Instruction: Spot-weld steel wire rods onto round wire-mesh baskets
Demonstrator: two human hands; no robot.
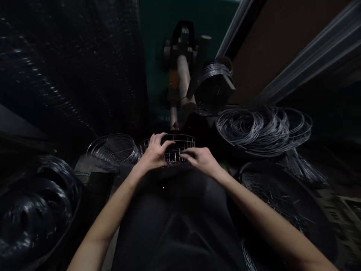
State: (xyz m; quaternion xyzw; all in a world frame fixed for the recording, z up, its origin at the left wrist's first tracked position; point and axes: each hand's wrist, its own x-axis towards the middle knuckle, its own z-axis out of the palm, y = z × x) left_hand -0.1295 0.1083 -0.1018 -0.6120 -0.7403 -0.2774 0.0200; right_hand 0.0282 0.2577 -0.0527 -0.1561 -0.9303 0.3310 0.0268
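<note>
Dark cloth, the person's own clothing (175, 218), fills the near foreground, and both bare forearms run up over it toward the middle of the view. There they meet a small round wire basket (172, 147) made of thin grey wire in a grid, held just past the lap. The basket lies roughly level with its open side tipped up and away; it looks wider across than it is deep, so its longer span runs left to right.

The left hand (154, 152) curls over the basket's near left rim, fingers (165, 138) hooked on the top wire, closed around it. The right hand (200, 160) lies against the near right side, fingers (187, 153) stretched leftward along the mesh and pressing on it; whether they grip a wire cannot be told.

Just left of the basket sits a stack of wire rings (114, 148). Lower left, a dark round tub (36, 214) holds more coiled wire, blurred. To the right, a loose heap of wire hoops (263, 130) spreads out, with a bundle of straight wire pieces (303, 165) beside it.

Further off, behind the basket, stands a machine with a pale roller (184, 77) pointing away, and a spool of wound wire (213, 88) at its right. Dark mesh (70, 64) covers the far left.
</note>
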